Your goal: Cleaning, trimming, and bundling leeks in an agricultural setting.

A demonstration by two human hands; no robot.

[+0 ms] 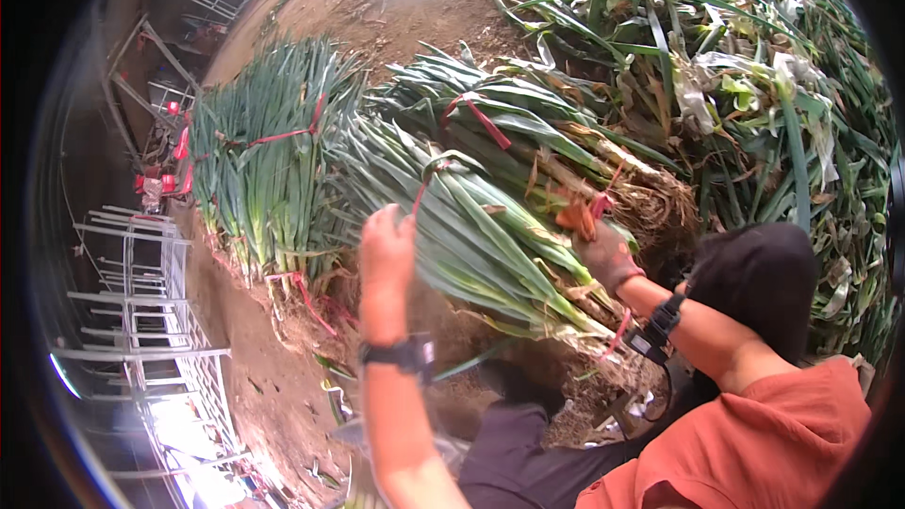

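Observation:
A bundle of long green onions [471, 217] lies slantwise before me, leaves to the far left and pale root ends toward my right knee. A red tie [421, 196] rounds its leafy part. My left hand [386, 250] is closed on that tie at the bundle's near side, slightly blurred. Over the stalks near the root end, my right hand [605, 253] has curled fingers, which look orange-brown, beside a red strip [600, 204]. What those fingers hold is hidden. Another red tie [617, 330] shows around the lower stalks.
Behind lies another tied green onion bundle [528, 118]. More tied green onions [269, 155] stand at the left. A large loose heap of green onions [754, 85] fills the right, with withered leaves. White metal racks [151, 320] stand far left on the dirt floor [273, 396].

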